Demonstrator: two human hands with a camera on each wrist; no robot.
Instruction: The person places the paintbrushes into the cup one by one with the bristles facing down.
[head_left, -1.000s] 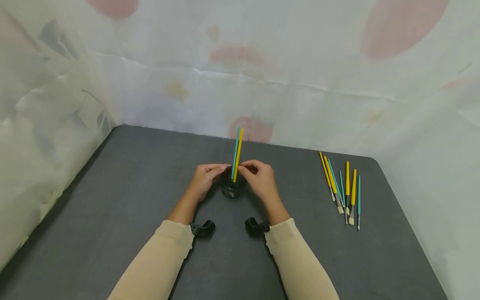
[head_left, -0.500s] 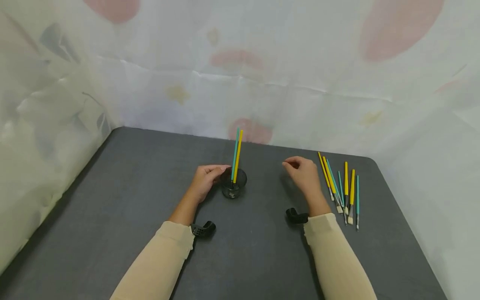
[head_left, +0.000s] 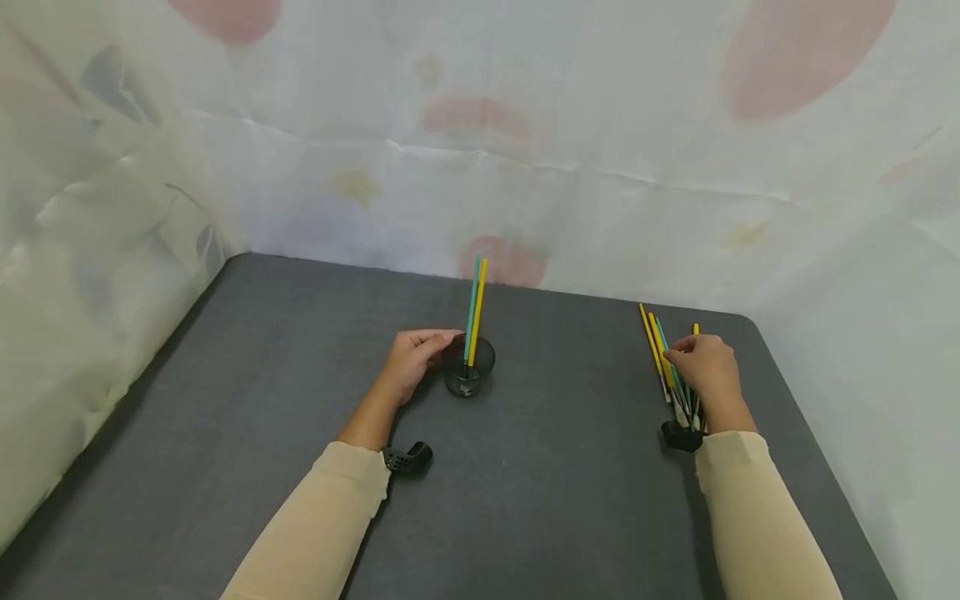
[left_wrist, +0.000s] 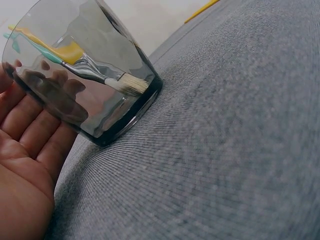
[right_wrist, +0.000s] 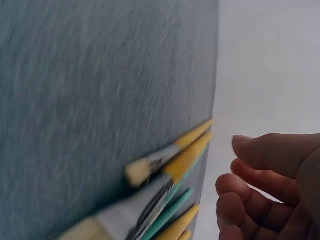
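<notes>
While the right hand (head_left: 705, 367) hovers over the loose brushes (head_left: 670, 367) near the far right corner of the worktop (head_left: 262, 400), its fingers (right_wrist: 260, 185) are loosely curled and hold nothing; touch with the brushes cannot be told. Brushes lie flat side by side, long axes running far-to-near, handle tips toward the far edge, bristles toward the near edge. Handles yellow and teal. Well apart, mid-worktop, dark glass cup (head_left: 467, 367) stands upright with one teal brush (head_left: 472, 300) and one yellow brush (head_left: 477, 308) in it, handles pointing up and slightly toward the far edge, bristles (left_wrist: 131, 85) down at the cup bottom. Left hand (head_left: 411, 360) rests against the cup's left side, fingers (left_wrist: 30, 125) fairly straight along the glass, thumb over near the rim. Cream sleeves on both arms. Pale patterned cloth behind the far and side edges.
</notes>
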